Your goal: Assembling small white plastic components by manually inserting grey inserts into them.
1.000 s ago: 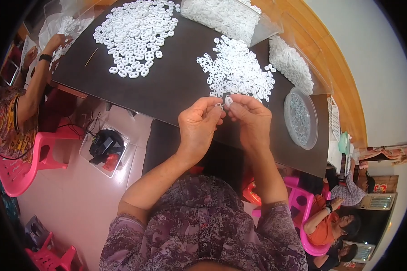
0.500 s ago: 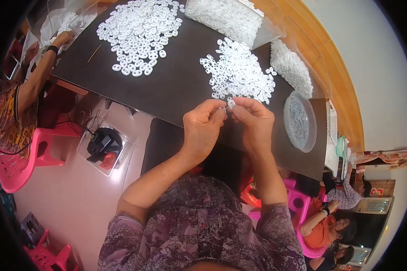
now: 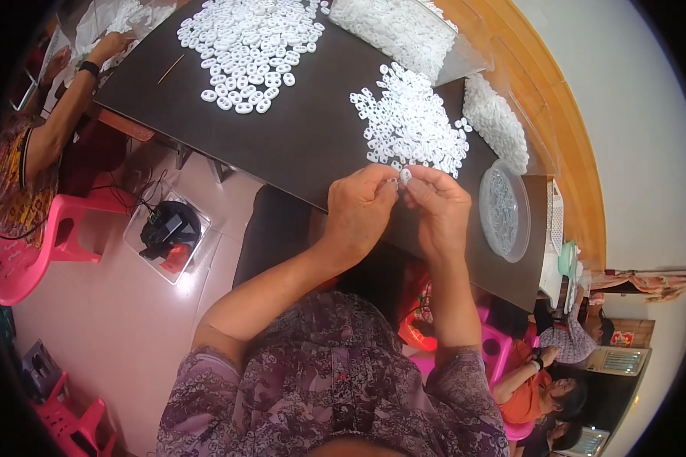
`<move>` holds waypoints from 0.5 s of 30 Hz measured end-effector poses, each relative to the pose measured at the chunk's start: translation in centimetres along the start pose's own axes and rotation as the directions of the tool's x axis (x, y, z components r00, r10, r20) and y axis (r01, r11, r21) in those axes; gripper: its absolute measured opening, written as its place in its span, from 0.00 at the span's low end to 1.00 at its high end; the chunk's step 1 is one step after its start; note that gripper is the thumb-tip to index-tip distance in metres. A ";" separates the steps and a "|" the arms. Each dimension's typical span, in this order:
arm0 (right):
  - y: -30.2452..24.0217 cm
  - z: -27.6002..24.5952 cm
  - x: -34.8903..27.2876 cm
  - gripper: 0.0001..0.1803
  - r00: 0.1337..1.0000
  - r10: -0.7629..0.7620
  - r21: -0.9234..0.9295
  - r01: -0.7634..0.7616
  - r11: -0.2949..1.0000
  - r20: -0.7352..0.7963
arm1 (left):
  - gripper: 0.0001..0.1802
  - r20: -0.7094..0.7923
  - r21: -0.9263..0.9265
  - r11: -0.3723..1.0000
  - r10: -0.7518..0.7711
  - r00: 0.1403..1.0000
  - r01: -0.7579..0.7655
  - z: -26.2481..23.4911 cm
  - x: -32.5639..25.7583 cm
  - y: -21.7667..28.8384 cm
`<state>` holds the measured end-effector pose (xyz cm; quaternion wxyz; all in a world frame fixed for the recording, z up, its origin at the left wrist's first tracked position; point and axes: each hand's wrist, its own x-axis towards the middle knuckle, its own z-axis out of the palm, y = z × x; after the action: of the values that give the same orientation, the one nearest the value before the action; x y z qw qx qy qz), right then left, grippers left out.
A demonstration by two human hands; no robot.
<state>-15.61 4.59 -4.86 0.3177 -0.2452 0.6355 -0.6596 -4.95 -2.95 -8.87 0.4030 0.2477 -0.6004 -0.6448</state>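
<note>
Over the near edge of the dark table (image 3: 297,156), both my hands meet with fingertips almost touching. Between thumb and forefinger, my right hand (image 3: 442,213) pinches a small white oval plastic piece (image 3: 405,176). My left hand (image 3: 358,213) is closed in a pinch beside it, at a tiny pale part too small to name. Just beyond my fingers lies a pile of small white plastic pieces (image 3: 411,122). A larger heap of white two-holed oval pieces (image 3: 251,46) spreads across the table farther left.
A clear round tub (image 3: 503,213) of small metallic parts stands at the right. Clear bins of white pieces (image 3: 392,30) line the back. A thin stick (image 3: 171,68) lies at left. One person's arm (image 3: 72,99) works at far left; other people sit at lower right beyond pink chairs.
My view has shifted slightly, so the table and piles sit a little differently in the picture. Both hands stay together at the fingertips, still pinching.
</note>
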 end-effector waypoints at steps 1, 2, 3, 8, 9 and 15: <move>0.0 0.0 0.0 0.12 1.000 0.002 -0.004 -0.002 1.000 0.002 | 0.07 -0.017 -0.007 1.000 0.013 1.000 -0.013 0.2 0.1 0.0; 0.0 -0.1 0.0 0.12 1.000 -0.006 -0.011 0.007 1.000 0.004 | 0.06 -0.034 -0.013 1.000 0.027 0.999 -0.027 0.3 0.1 0.0; 0.1 -0.1 0.0 0.12 1.000 -0.015 -0.019 0.015 1.000 0.006 | 0.06 -0.036 -0.015 1.000 0.026 0.999 -0.026 0.3 0.1 0.0; 0.3 -0.4 -0.1 0.12 0.998 -0.057 -0.050 0.057 0.997 0.008 | 0.07 -0.028 0.137 0.987 0.092 0.995 -0.087 0.2 0.1 -0.3; 0.3 -0.3 -0.2 0.12 0.996 -0.084 -0.082 0.084 0.993 0.001 | 0.07 -0.027 0.136 0.987 0.092 0.995 -0.087 0.2 0.1 -0.2; -0.1 0.5 -0.8 0.11 0.995 -0.103 -0.106 0.104 0.989 0.015 | 0.07 -0.021 0.065 0.996 0.063 0.998 -0.061 0.5 0.0 -0.6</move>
<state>-14.74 4.86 -4.69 0.2725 -0.2976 0.6547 -0.6392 -5.51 -2.72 -9.34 0.4216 0.2490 -0.6234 -0.6096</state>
